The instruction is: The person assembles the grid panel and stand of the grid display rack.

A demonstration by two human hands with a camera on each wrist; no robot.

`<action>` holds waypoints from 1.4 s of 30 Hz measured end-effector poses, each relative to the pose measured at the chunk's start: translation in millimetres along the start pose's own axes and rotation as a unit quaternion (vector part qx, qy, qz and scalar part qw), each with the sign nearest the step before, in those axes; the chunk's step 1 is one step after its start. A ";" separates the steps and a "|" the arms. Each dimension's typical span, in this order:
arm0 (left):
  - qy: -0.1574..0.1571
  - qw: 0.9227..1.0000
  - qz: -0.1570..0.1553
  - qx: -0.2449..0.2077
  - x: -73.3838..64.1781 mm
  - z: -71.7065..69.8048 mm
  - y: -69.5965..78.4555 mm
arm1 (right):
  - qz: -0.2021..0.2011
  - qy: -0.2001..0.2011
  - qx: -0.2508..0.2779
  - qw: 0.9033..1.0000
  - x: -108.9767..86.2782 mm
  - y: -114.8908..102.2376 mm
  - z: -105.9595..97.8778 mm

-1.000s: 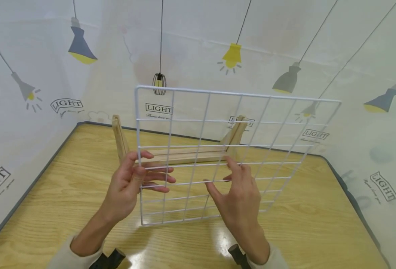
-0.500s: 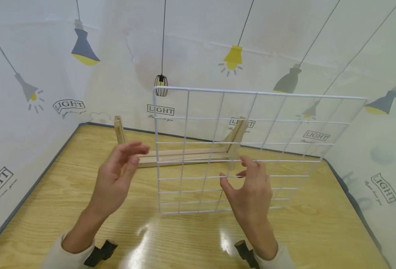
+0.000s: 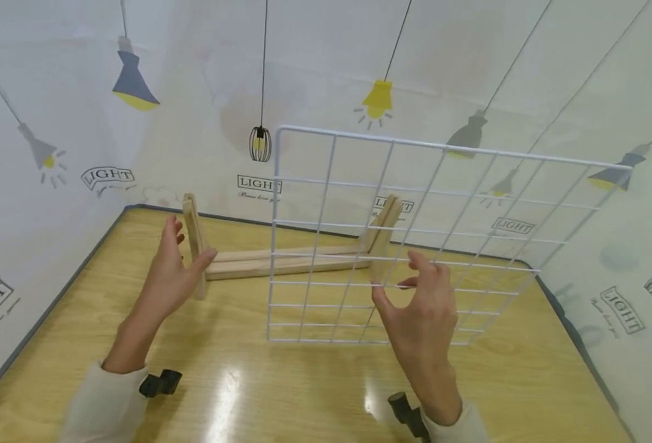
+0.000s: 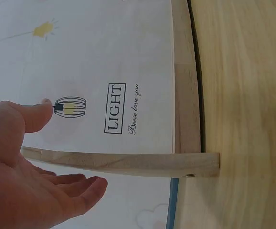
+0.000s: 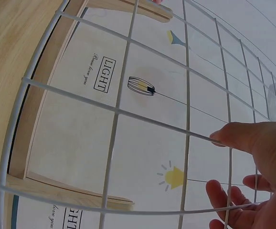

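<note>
A white wire grid panel (image 3: pixel 446 147) stands tilted in front of me, held up off the table by my right hand (image 3: pixel 425 314). In the right wrist view, the thumb presses one wire and the fingers curl through the mesh (image 5: pixel 151 123). My left hand (image 3: pixel 167 271) is at the left upright (image 3: pixel 194 227) of a wooden stand. The left wrist view shows its thumb on one side of that upright (image 4: pixel 138 163) and its fingers on the other, spread apart. The stand's base bar (image 3: pixel 242 271) and right upright (image 3: pixel 385 231) show partly behind the grid.
A wood-grain table (image 3: pixel 204 357) lies under everything, edged by a dark border. Behind it hangs a pale sheet (image 3: pixel 326 74) printed with lamps and lettering. A black mount (image 3: pixel 160 383) sits by the left wrist, and another mount (image 3: pixel 406 413) by the right.
The left hand has let go of the grid's left edge and moved left to the stand's upright. The right hand has carried the grid to the right and raised its lower edge.
</note>
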State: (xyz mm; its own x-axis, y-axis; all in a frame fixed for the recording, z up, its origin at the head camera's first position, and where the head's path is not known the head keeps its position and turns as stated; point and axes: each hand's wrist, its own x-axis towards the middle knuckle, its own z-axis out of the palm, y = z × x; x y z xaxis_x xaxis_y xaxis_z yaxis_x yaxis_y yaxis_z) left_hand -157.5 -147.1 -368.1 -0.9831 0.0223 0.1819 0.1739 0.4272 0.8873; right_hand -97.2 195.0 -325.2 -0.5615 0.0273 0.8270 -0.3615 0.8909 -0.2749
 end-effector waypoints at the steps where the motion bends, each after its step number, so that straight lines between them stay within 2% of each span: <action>1: -0.010 1.000 -0.004 0.003 2.1 0.5 -1.0 | 0.001 0.001 0.001 1.000 -0.2 -0.1 -0.1; 5: -0.026 0.999 -0.017 0.031 8.7 0.7 -2.2 | 0.001 0.003 0.000 1.000 0.0 0.8 -0.1; 9: -0.009 0.998 -0.029 0.055 11.2 0.4 -6.8 | -0.007 0.005 0.003 1.000 0.6 2.1 -0.2; 13: 0.016 0.994 -0.043 0.097 7.9 3.1 -15.2 | -0.012 0.002 0.006 1.000 -0.5 3.5 -1.5; 17: 0.019 0.992 -0.045 0.118 7.6 8.1 -19.6 | -0.007 0.004 0.003 1.000 -2.2 7.7 -5.8; 32: -0.046 0.995 0.004 0.090 16.8 35.7 -4.1 | -0.002 0.025 -0.002 1.000 1.4 14.2 -10.7; 42: -0.086 0.994 0.046 0.058 22.6 39.7 3.6 | 0.003 0.042 -0.010 0.999 6.2 13.7 -10.3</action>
State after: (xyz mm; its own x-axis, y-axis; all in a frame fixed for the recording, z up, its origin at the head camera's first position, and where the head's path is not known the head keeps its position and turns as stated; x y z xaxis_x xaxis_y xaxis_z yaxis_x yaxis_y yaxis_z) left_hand -181.4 -109.1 -377.6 -0.9606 0.2157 0.1755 0.2648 0.5167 0.8142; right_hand -97.9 212.0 -318.8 -0.4988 0.0707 0.8638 -0.3427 0.8994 -0.2715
